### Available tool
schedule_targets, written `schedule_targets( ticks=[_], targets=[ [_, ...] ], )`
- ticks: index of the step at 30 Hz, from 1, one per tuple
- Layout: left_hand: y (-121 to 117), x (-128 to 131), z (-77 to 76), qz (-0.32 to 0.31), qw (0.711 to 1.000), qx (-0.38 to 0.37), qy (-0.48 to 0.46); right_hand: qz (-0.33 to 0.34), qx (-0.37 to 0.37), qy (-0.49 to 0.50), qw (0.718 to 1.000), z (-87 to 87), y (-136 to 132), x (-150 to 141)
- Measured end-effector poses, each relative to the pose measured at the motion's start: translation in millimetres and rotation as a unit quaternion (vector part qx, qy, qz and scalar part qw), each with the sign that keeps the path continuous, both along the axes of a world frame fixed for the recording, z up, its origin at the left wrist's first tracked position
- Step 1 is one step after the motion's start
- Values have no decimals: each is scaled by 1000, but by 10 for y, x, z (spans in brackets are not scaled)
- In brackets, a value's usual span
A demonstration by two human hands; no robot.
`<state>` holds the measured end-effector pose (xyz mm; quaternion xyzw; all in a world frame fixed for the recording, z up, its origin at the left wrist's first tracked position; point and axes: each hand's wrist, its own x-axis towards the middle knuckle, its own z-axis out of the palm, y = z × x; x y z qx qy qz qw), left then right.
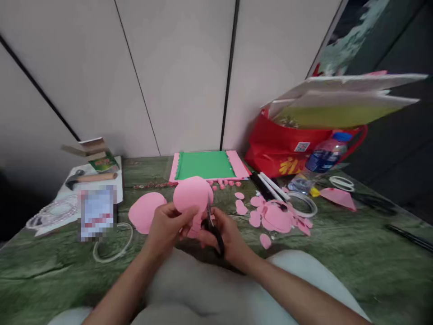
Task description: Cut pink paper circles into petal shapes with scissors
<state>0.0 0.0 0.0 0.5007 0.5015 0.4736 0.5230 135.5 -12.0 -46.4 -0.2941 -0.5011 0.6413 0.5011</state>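
My left hand pinches a round piece of pink paper by its lower edge, in front of me. In my right hand is a pair of black-handled scissors, its blades pointing up along the right edge of that paper. A strip of pink paper hangs below, between the two hands. Left of my left hand lies a pink paper circle on the green wood-grain surface. Many cut pink paper pieces are heaped to the right of my right hand.
A green sheet on pink paper lies at the back. Right: a red bag, a plastic bottle, white sticks and a tape roll. Left: a hammer, a small box and a white ring.
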Motion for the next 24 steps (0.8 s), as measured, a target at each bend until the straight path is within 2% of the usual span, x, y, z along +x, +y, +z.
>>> schedule_targets(
  ticks=[4,8,24],
  targets=[
    [0,1,1,-14,1000,0,4,-25,5,8,1000,74,-2,-4],
    [7,-1,-12,-21,1000,2,-5,-19,-14,10,1000,117,-10,-9],
    [9,-11,-43,-12,999,25,-20,-25,-28,-18,999,148,-28,17]
  ],
)
